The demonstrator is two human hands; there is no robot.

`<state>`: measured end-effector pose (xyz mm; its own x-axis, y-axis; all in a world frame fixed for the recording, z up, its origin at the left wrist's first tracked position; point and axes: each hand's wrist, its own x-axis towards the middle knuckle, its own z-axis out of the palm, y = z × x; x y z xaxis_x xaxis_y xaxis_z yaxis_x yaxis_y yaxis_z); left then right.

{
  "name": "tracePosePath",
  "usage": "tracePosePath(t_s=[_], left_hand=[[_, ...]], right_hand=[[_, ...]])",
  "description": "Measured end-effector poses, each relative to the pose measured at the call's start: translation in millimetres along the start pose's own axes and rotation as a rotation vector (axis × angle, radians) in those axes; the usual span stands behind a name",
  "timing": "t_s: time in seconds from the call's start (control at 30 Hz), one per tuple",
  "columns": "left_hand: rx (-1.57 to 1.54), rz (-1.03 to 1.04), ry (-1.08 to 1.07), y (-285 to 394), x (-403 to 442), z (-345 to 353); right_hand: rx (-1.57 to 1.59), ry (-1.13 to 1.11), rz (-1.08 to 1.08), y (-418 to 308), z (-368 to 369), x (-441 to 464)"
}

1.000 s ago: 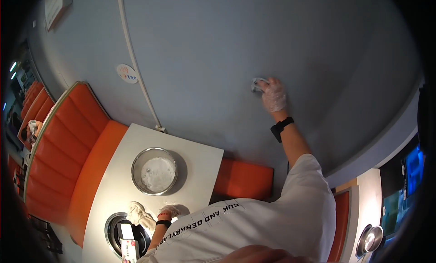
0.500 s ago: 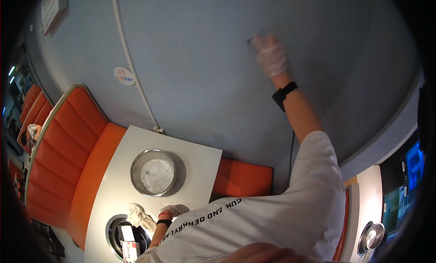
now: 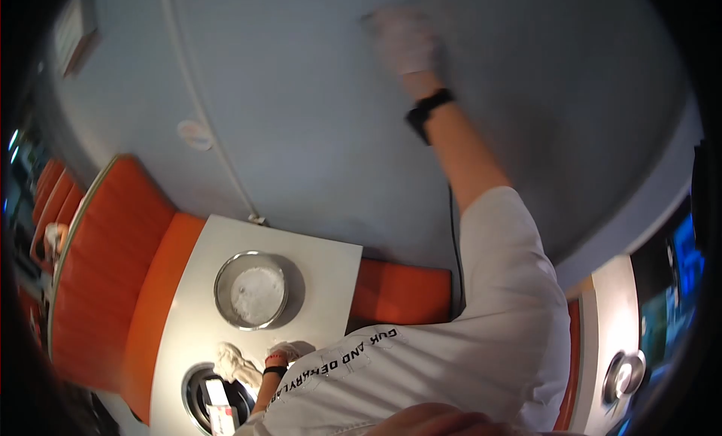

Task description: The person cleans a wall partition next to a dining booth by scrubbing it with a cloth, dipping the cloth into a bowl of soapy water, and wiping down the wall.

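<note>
High against the grey wall, my right hand wears a clear glove and presses something small, with a dark edge showing at its fingertips; motion blurs the hand. On the white table my left hand, also gloved, rests by the front side, its fingers too small and hidden to read. Just left of it lies a crumpled cream cloth, partly over a round black cooker set in the table. A metal bowl with white suds stands farther back on the table.
An orange booth seat borders the table's left side, and an orange bench lies to its right. A box sits over the cooker. The wall carries a vertical conduit and a round sticker. Another metal pan stands far right.
My right hand has moved up the wall and somewhat to the left, arm stretched further. The view has shifted slightly. My left hand stays on the table.
</note>
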<state>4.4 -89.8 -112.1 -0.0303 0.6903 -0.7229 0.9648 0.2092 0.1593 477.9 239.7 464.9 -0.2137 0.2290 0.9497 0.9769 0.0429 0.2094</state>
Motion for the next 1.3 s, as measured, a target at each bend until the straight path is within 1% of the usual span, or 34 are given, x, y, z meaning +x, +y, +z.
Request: tracePosePath(t_s=[0.03,0.07,0.17,0.23,0.27,0.33,0.37,0.4,0.47,0.57,0.63,0.7,0.77,0.87,0.93,1.0,1.03,1.07,1.13,1.23,1.3], left_hand=[[0.01,-0.004,0.003,2.7,0.6,-3.4],[0.023,-0.005,0.004,4.0,0.6,-6.2],[0.033,-0.019,-0.002,5.0,-2.6,-9.7],[0.037,-0.017,-0.005,3.3,-3.6,-9.0],[0.036,-0.018,-0.008,2.8,-6.7,-8.7],[0.038,-0.019,-0.014,1.0,-11.2,-8.5],[0.041,-0.017,-0.013,1.7,-10.4,-8.6],[0.041,-0.017,-0.018,-1.3,-7.8,-6.8],[0.038,-0.012,-0.022,-0.5,-9.7,-6.3],[0.047,0.005,-0.03,3.6,-6.8,-7.2],[0.054,0.015,-0.028,8.0,-5.1,-11.0],[0.06,0.028,-0.023,11.5,-4.3,-14.0],[0.065,0.038,-0.019,16.0,-5.3,-17.8],[0.067,0.059,-0.013,22.1,-7.6,-18.3],[0.065,0.069,-0.009,19.0,-11.8,-14.4],[0.055,0.069,-0.011,15.3,-17.7,-11.5],[0.055,0.072,-0.01,16.1,-19.5,-10.9],[0.055,0.071,-0.011,15.9,-21.7,-11.2],[0.062,0.069,-0.015,18.3,-24.9,-12.1],[0.059,0.066,-0.019,18.6,-27.2,-12.9],[0.067,0.071,-0.025,23.4,-26.2,-15.7]], right_hand=[[0.08,-0.176,-0.145,-15.1,22.1,-10.1],[0.093,-0.252,-0.244,-31.4,22.8,-22.6],[0.062,-0.133,-0.218,-14.2,10.1,-31.4],[0.021,-0.164,-0.011,21.3,-20.7,-21.7],[-0.243,0.004,0.11,58.2,13.6,-24.0],[-0.528,0.093,0.252,110.6,-10.9,-23.9],[-0.454,0.044,0.431,121.5,-46.9,-15.5],[-0.379,-0.005,0.607,133.7,-66.4,-15.7],[-0.391,0.228,0.473,175.1,-67.6,-42.8],[-0.442,0.054,0.391,169.1,-69.6,-75.2],[-0.393,-0.175,0.406,132.9,-59.1,-107.2],[-0.421,-0.193,0.082,117.1,-30.1,-161.5],[-0.242,-0.391,-0.03,86.0,-36.9,-198.9],[-0.088,-0.43,-0.147,84.6,-32.2,-226.2],[-1.002,0.259,-0.298,121.8,18.5,-230.8],[-0.508,-0.068,-0.052,125.0,-21.1,-178.4],[-0.291,-0.17,0.111,126.2,-41.1,-151.4],[-0.264,-0.11,0.345,130.1,-55.0,-116.5],[-0.353,0.157,0.38,172.1,-46.6,-79.8],[-0.258,0.291,0.464,146.3,-59.7,-40.7],[-0.433,-0.004,0.597,114.8,-51.6,-43.2]])
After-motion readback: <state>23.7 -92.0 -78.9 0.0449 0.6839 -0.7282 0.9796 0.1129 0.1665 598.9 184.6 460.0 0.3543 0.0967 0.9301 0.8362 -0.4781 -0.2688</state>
